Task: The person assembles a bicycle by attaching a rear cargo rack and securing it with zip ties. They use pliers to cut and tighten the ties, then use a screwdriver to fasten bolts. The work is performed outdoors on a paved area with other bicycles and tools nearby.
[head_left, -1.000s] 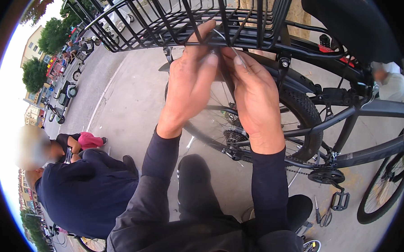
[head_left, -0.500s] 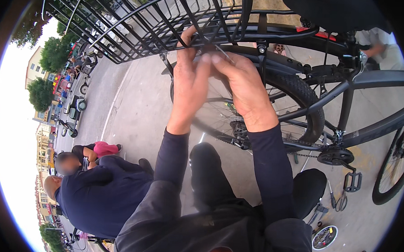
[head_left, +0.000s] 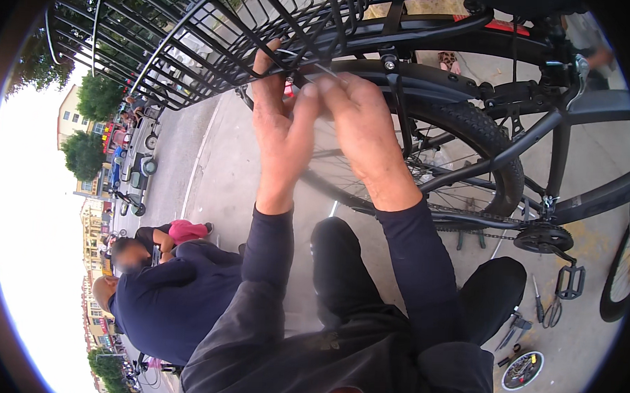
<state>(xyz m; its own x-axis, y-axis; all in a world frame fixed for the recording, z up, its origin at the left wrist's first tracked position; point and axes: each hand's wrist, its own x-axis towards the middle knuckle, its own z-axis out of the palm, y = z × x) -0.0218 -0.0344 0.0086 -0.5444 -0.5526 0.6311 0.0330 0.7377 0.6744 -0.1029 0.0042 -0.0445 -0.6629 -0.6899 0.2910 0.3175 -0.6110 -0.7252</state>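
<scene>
A black bicycle stands in front of me, its wire basket (head_left: pixel 216 45) over the rear wheel (head_left: pixel 509 173). Both hands are raised to the basket's underside, at the rear end of the black mudguard (head_left: pixel 433 76). My left hand (head_left: pixel 281 128) has its index finger up against the basket wires and its thumb bent toward my right fingertips; what it grips is hidden. With thumb and fingers pinched, my right hand (head_left: pixel 368 132) holds a thin metal rod (head_left: pixel 325 69), which slants up toward the basket. The fingertips are smeared by motion.
On the pavement at right lie a screwdriver (head_left: pixel 538 299), scissors (head_left: pixel 552 313), pliers (head_left: pixel 516 329) and a white bowl (head_left: pixel 522 370) of small parts. A pedal (head_left: pixel 571 282) juts out near them. Left of me a person in dark clothes (head_left: pixel 177 299) bends beside another person.
The view has shifted a little, so the bicycle's frame and the ground tools sit farther right. My hands stay together under the basket, slightly farther left in the picture, with the rod still held.
</scene>
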